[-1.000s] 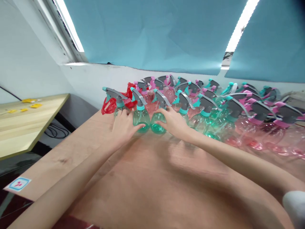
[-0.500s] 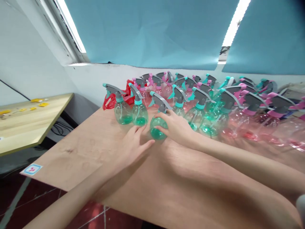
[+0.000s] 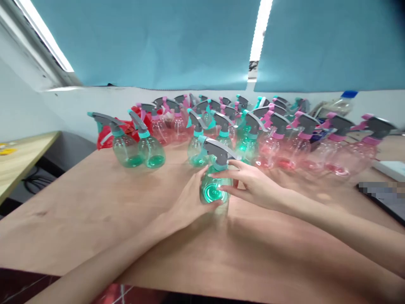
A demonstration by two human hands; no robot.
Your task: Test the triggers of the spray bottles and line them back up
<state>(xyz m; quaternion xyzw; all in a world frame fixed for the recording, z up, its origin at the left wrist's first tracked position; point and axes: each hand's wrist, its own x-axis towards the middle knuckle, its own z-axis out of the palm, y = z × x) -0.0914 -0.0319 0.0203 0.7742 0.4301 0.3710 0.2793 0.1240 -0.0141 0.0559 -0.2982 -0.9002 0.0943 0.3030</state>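
Between my two hands is a green spray bottle [image 3: 215, 185] with a grey and teal trigger head, tilted so its base faces me. My left hand [image 3: 198, 192] wraps its left side and underside, with the thumb along the bottom. On the right, my right hand [image 3: 249, 181] has its fingers closed on the neck and body. Two more green spray bottles, one [image 3: 151, 154] beside another [image 3: 126, 152], stand to the left. Behind the held bottle is a further green spray bottle [image 3: 196, 152].
Pink spray bottles [image 3: 294, 152] line the right of the wooden table [image 3: 95, 215], with several more behind. A red plastic bag [image 3: 106, 135] lies at the back left. A dark flat device [image 3: 386, 198] sits at the right edge. Another table [image 3: 19, 169] stands at left.
The held bottle has come away from the row toward me and tipped. My left hand has moved from beside it onto it. The view has turned right.
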